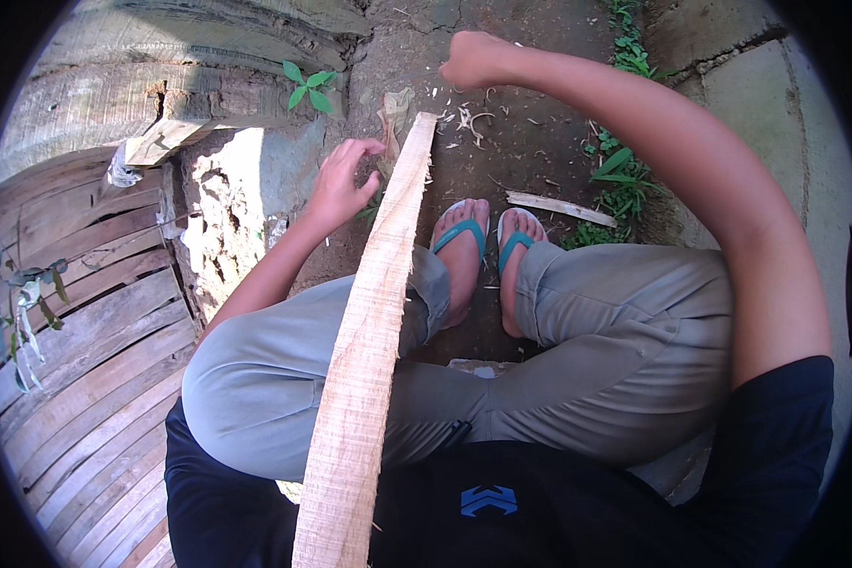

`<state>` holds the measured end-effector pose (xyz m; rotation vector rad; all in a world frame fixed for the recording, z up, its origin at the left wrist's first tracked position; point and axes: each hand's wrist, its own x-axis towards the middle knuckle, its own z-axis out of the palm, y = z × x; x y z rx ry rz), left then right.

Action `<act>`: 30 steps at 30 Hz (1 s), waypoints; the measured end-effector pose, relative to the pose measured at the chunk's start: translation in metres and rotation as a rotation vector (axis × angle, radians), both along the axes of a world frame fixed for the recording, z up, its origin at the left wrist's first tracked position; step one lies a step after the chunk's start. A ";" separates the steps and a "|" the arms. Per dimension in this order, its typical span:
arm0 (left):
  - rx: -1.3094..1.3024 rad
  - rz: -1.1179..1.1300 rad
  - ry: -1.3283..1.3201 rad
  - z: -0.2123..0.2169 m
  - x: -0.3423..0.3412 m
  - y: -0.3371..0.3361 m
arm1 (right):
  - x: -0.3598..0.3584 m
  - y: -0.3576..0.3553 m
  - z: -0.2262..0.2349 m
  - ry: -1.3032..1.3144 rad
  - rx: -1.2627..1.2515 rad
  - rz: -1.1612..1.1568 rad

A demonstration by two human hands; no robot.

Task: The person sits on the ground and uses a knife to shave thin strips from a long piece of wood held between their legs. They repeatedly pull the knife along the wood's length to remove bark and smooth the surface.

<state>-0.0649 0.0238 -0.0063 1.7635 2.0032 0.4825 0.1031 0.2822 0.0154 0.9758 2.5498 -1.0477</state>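
A long pale wooden slat [369, 322] lies across my lap, and its far end rests on the dirt near my feet. My left hand [343, 185] hovers just left of the slat's upper part, fingers spread and curled, the fingertips close to its edge. My right hand [473, 59] is raised over the ground beyond the slat's tip, closed into a fist. Nothing shows inside the fist from this angle. I sit with bent knees in grey trousers [615, 331] and teal flip-flops [488, 241].
Wood shavings [469, 118] litter the dirt past the slat's end. A short split piece of wood [559, 206] lies right of my feet. Curved wooden slats [85, 360] and a rough stone block [227, 208] stand on my left. Green weeds [620, 175] grow at right.
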 end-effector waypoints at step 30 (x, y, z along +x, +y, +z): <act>-0.451 -0.107 -0.179 -0.022 0.027 -0.027 | 0.007 -0.004 -0.030 -0.203 0.178 0.523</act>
